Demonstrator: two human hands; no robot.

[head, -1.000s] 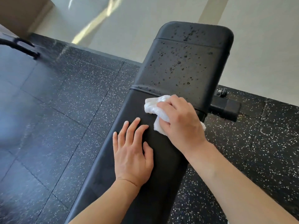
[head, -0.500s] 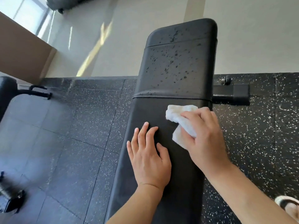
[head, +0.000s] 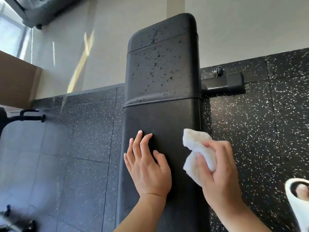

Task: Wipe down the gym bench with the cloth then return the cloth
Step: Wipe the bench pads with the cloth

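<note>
Head view: the black gym bench (head: 160,114) runs lengthwise up the frame; its far pad section carries scattered droplets; the near section shows none. The left hand (head: 147,168) lies flat and open on the near section, fingers spread. The right hand (head: 219,173) grips the bunched white cloth (head: 197,148) at the bench's right edge; a white slipper (head: 299,203) stands on the speckled floor (head: 267,131).

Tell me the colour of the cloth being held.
White: the cloth, bunched in the right hand, shows clearly in the head view.
</note>
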